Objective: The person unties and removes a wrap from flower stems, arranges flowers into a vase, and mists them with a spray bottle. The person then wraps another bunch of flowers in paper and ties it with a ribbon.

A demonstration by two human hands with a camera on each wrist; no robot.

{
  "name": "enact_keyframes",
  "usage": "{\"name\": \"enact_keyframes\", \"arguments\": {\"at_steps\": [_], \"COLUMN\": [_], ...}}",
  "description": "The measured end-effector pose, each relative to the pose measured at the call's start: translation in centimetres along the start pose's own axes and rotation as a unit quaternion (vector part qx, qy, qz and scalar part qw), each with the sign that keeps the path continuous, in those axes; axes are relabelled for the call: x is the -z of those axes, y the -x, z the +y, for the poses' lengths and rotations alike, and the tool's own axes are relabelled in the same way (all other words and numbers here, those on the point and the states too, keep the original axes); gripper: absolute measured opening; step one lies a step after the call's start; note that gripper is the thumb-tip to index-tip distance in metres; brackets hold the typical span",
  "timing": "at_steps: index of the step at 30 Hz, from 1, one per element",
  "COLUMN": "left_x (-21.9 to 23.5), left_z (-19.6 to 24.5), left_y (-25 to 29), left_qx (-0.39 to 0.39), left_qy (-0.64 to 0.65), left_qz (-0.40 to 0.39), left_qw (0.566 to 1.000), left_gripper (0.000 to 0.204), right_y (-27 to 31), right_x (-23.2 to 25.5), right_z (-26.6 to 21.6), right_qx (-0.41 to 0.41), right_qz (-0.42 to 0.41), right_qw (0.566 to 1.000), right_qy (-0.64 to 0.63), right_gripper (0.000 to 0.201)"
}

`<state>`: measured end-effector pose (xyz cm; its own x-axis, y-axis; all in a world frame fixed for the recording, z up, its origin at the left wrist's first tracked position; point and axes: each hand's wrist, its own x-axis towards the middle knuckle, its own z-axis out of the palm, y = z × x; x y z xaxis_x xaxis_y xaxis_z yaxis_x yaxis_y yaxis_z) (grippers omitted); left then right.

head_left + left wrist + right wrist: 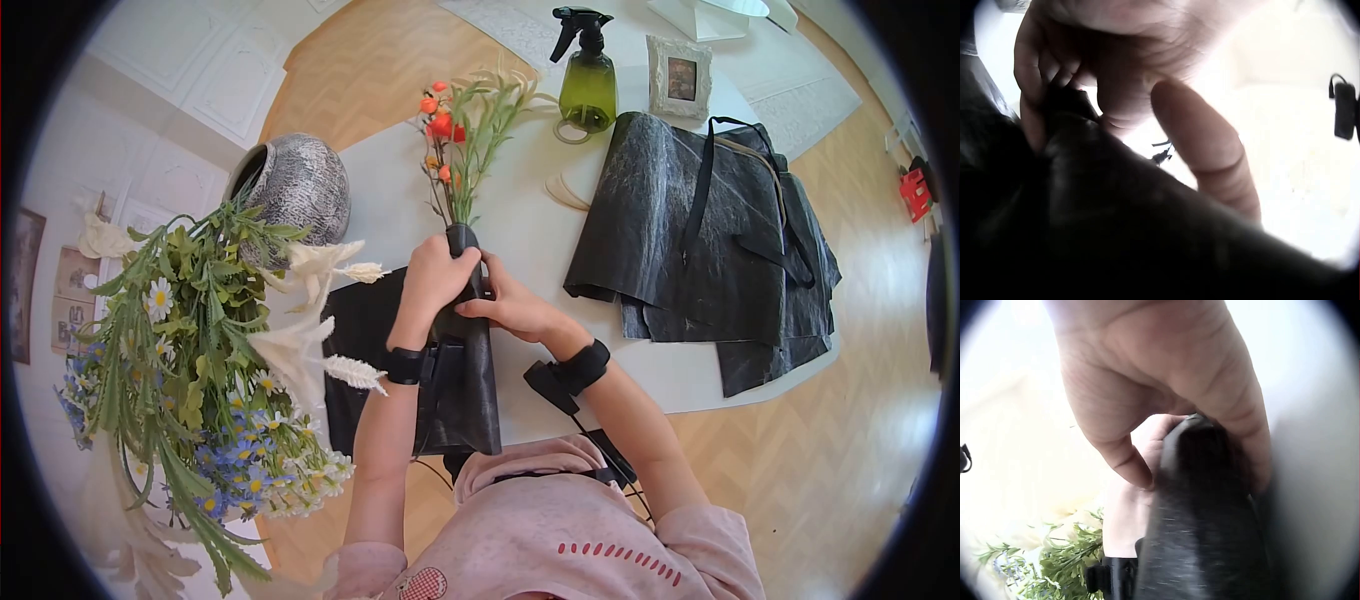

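Note:
A small bunch of green stems with orange-red berries [458,140] sticks out of a roll of black wrapping paper [467,370] held over the white table [400,190]. My left hand [432,282] grips the top of the roll from the left, fingers curled round the paper [1085,206]. My right hand [512,305] grips the same neck from the right, its fingers wrapped over the dark wrap [1204,512]. The stems inside the roll are hidden.
A large bouquet of daisies, blue flowers and white lilies [200,360] fills the left foreground. A grey textured vase [298,190] stands behind it. Folded black wrapping sheets [700,240] lie at right. A green spray bottle [587,80] and a picture frame [680,76] stand at the far edge.

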<state>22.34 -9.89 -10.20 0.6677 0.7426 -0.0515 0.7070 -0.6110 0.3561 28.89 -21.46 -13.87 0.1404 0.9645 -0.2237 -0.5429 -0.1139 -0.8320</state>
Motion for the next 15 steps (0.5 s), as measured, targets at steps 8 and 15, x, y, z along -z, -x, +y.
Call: {"name": "enact_keyframes", "arguments": {"at_steps": [8, 15], "left_x": [-0.8, -1.0], "left_z": [-0.6, -1.4], "left_y": [0.1, -1.1], "left_qx": [0.068, 0.154], "left_qy": [0.597, 0.695], "left_qz": [-0.097, -0.124], "left_qw": [0.793, 0.691], "left_gripper": [0.022, 0.025], "right_y": [0.6, 1.1], "right_x": [0.1, -0.5], "right_z": [-1.2, -1.9], "right_qx": [-0.037, -0.063], "right_qz": [-0.047, -0.049], "right_qw": [0.996, 0.991], "right_qy": [-0.07, -0.109], "right_gripper": [0.066, 0.066]}}
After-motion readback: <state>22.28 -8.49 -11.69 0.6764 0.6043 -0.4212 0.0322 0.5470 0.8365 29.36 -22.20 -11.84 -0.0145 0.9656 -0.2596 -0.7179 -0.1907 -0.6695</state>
